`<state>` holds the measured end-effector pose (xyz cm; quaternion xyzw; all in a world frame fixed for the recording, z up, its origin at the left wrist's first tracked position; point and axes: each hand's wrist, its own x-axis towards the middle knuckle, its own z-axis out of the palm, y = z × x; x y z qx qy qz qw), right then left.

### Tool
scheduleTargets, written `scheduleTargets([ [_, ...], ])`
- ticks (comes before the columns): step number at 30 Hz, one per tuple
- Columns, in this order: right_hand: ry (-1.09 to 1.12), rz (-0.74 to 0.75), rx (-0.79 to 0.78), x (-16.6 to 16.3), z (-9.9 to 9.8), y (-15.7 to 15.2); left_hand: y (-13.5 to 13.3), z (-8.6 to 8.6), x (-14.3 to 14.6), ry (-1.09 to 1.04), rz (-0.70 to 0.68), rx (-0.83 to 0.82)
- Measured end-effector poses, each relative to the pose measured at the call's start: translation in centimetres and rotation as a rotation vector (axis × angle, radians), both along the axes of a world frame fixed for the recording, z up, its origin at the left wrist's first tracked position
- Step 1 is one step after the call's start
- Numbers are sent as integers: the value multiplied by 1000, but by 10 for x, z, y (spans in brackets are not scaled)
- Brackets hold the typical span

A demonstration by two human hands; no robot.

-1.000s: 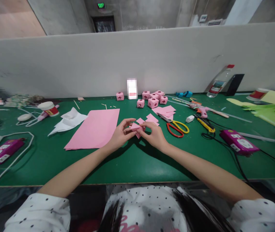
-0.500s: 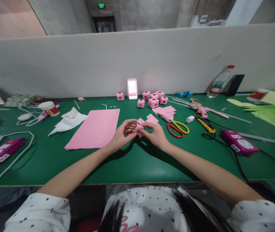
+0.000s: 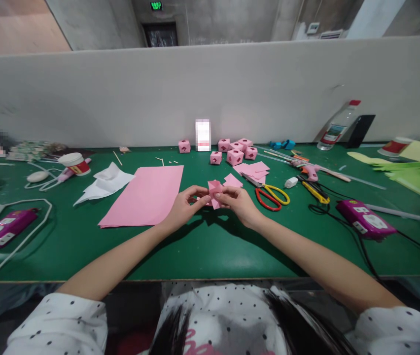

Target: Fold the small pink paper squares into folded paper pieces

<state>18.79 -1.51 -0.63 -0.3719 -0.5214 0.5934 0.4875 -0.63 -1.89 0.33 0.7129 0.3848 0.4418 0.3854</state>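
Between my two hands is a small piece of folded pink paper [image 3: 215, 189], raised over the green table. My left hand [image 3: 188, 204] pinches its left side, and my right hand [image 3: 238, 201] grips its right side between thumb and fingers. Part of the folds is hidden by my fingers. Just beyond my right hand lie loose pink paper squares [image 3: 232, 180] and more pink pieces [image 3: 256, 171]. Scissors [image 3: 272, 196] with red and yellow handles rest to the right. Several finished-looking pink paper cubes [image 3: 235, 157] stand at the back.
Large pink sheets [image 3: 147, 197] and a crumpled white tissue [image 3: 105, 181] lie left on the green table [image 3: 202, 256]. A paper cup [image 3: 75, 164] stands farther left. At right are a pink glue gun [image 3: 309, 170], pliers [image 3: 315, 191], a purple power strip [image 3: 365, 218] with cords, and a leaning bottle [image 3: 337, 127].
The folded pink paper has been turned between my fingers; it now shows a taller, upright face instead of a pointed fold. Both hands stay in nearly the same place.
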Motion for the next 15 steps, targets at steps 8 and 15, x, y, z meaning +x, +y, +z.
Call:
scheduleTargets([
  [8, -28, -7, -2, -4, 3, -3, -1, 2, 0, -62, 26, -44],
  [15, -53, 11, 5, -7, 0, -4, -1, 1, 1, -83, 36, -73],
])
